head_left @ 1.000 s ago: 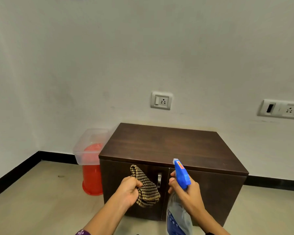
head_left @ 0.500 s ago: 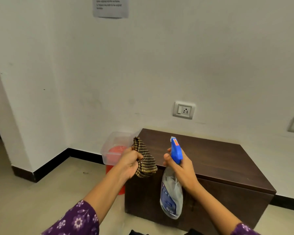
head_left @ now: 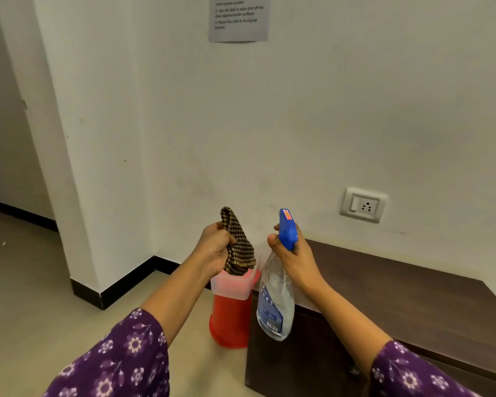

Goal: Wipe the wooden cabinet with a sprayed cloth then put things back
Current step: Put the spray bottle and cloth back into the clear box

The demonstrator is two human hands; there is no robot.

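Observation:
My left hand (head_left: 216,247) is raised and grips a bunched brown checked cloth (head_left: 237,244), which hangs beside my palm. My right hand (head_left: 294,255) holds a clear spray bottle (head_left: 276,302) by its neck, fingers around the blue trigger head (head_left: 287,229), whose nozzle points left at the cloth. A small gap separates nozzle and cloth. The dark wooden cabinet (head_left: 407,293) stands low at the right against the wall, its top bare; my right forearm hides part of its front.
A red bin with a translucent lid (head_left: 232,313) stands on the floor left of the cabinet, under the cloth. A wall socket (head_left: 362,204) sits above the cabinet and a printed notice (head_left: 239,18) hangs high up. A wall corner (head_left: 78,196) juts out at left.
Both hands have risen with the cloth and bottle, staying close together. The view has swung left and up, so the cabinet now lies at the lower right.

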